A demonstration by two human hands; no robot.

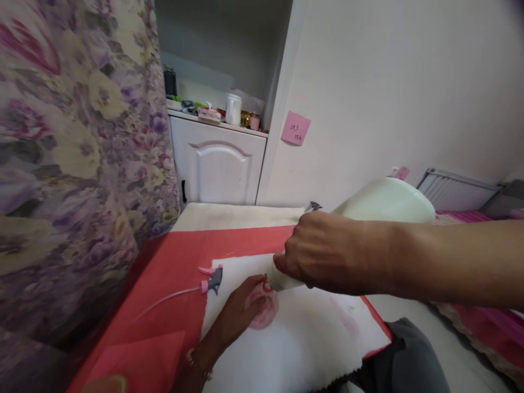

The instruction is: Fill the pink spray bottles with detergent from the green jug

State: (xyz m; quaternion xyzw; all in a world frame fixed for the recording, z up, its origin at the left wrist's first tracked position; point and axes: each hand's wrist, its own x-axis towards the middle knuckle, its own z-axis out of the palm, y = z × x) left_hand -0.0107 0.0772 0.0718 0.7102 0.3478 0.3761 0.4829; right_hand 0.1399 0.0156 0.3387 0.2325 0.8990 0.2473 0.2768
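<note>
My right hand (311, 251) is closed round the narrow end of a large pale green bottle (388, 202). The bottle is tipped, its wide base up at the right and its mouth down at the left. That mouth meets the opening of a small translucent pink bottle (264, 316), seen from above. Fingers of my left hand (245, 300) grip the pink bottle from the left. Whether liquid is flowing cannot be made out. A grey and pink spray trigger head (213, 279) with a long thin tube lies left of the hands, partly on a white cloth (303, 333).
Under the white cloth, a red sheet (164, 262) covers much of the table. Another grey nozzle (313, 206) shows behind my right hand. A floral curtain (82, 136) hangs at left. Beyond stand a white cabinet (221, 164) and a wall with a pink note (295, 128).
</note>
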